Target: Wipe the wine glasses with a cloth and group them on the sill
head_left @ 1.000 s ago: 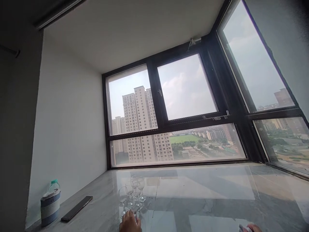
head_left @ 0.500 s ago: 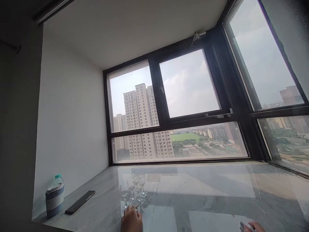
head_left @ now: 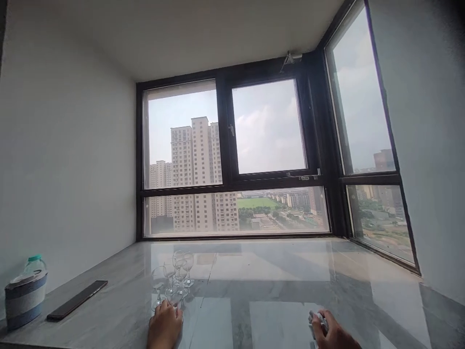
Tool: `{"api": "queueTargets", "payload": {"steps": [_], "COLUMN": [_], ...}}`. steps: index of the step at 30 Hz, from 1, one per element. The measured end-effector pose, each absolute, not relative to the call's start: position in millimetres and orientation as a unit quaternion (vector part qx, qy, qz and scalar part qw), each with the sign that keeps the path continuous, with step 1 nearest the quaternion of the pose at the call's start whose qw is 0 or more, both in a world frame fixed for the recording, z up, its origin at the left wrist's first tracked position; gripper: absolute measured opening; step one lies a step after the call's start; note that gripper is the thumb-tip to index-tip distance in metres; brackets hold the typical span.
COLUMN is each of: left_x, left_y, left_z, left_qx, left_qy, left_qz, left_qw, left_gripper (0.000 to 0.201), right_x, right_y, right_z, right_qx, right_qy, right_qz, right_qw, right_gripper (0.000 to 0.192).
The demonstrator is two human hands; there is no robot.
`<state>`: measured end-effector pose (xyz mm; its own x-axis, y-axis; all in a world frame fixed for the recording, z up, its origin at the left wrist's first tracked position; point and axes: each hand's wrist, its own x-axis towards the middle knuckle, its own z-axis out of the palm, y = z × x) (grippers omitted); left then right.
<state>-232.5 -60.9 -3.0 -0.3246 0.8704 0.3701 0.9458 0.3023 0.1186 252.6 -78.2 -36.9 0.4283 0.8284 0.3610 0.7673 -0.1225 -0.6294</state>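
My left hand (head_left: 165, 325) is at the bottom, left of centre, with its fingers curled together. Just beyond the fingertips is a group of several clear stemmed glasses (head_left: 159, 277), standing close together on the glossy grey sill (head_left: 218, 320). Clear glass shows right by the fingers, but what lies inside the grip is hidden. Farther right, my right hand (head_left: 332, 332) pinches a crumpled grey-white cloth (head_left: 315, 321) low over the sill. A wide gap separates the two hands.
A dark phone (head_left: 77, 299) lies flat on the left. Beyond it stand a blue-and-white striped container (head_left: 25, 301) and a clear bottle with a green cap (head_left: 35, 259). Dark-framed windows (head_left: 225, 189) close off the back and right; a white wall (head_left: 72, 160) bounds the left.
The view has levelled and shifted right, so the glasses, phone and container appear farther left. My right hand and its cloth have come further into view, nearer the middle. My left hand stays by the glasses.
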Motion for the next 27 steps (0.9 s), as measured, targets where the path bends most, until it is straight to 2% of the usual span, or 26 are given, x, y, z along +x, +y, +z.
{"api": "queueTargets", "payload": {"steps": [10,27], "left_x": [-237,-229], "left_y": [-58,-65], "left_z": [-5,6], "left_qx": [-0.574,-0.579], "left_qy": [-0.794,-0.798], "left_qz": [-0.176,-0.132], "left_qw": [0.100,0.103], "left_gripper": [0.035,0.038], "right_x": [240,240], "right_y": [-97,-95], "right_z": [-23,-24], "right_qx": [-0.759,-0.757], "right_qy": [-0.552,-0.550], "right_qz": [-0.039,-0.054], "right_qw": [0.342,0.348], "right_gripper": [0.037,0.037]}}
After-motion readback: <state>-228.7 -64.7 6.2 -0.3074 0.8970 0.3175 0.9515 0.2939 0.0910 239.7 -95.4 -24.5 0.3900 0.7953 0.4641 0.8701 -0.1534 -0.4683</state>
